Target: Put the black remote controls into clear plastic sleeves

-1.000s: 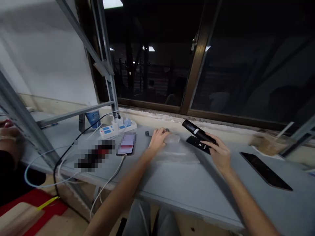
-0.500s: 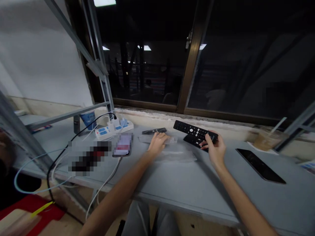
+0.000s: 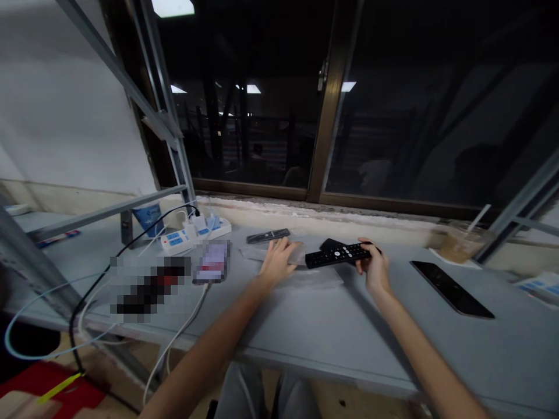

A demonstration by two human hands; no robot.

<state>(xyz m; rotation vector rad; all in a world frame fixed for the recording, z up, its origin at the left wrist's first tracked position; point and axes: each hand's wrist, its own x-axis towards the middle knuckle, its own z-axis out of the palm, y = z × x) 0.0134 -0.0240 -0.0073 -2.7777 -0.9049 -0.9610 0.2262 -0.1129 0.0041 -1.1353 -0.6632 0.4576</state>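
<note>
In my right hand (image 3: 374, 269) is a black remote control (image 3: 338, 254) with white and grey buttons, gripped at its right end. Its left end points toward my other hand. Behind it another dark remote (image 3: 331, 243) shows only in part. My left hand (image 3: 279, 260) rests with fingers spread on a clear plastic bag (image 3: 301, 255), close to the held remote's left end. Just beyond those fingers a third remote (image 3: 268, 235) lies on the grey table (image 3: 305, 326). More clear plastic (image 3: 321, 279) is spread below the held remote.
A tablet or large phone (image 3: 452, 289) lies at right, before a drink cup with a straw (image 3: 463, 241). On the left are a power strip (image 3: 177, 240) with plugs and cables, a charging phone (image 3: 212, 261) and a blue cup (image 3: 147, 218). A metal frame (image 3: 181, 169) rises beside the window.
My right hand has turned the remote from slanting down rightward to nearly level and lowered its left end toward my left hand. Left-hand fingers have spread on the plastic. The view has shifted slightly.
</note>
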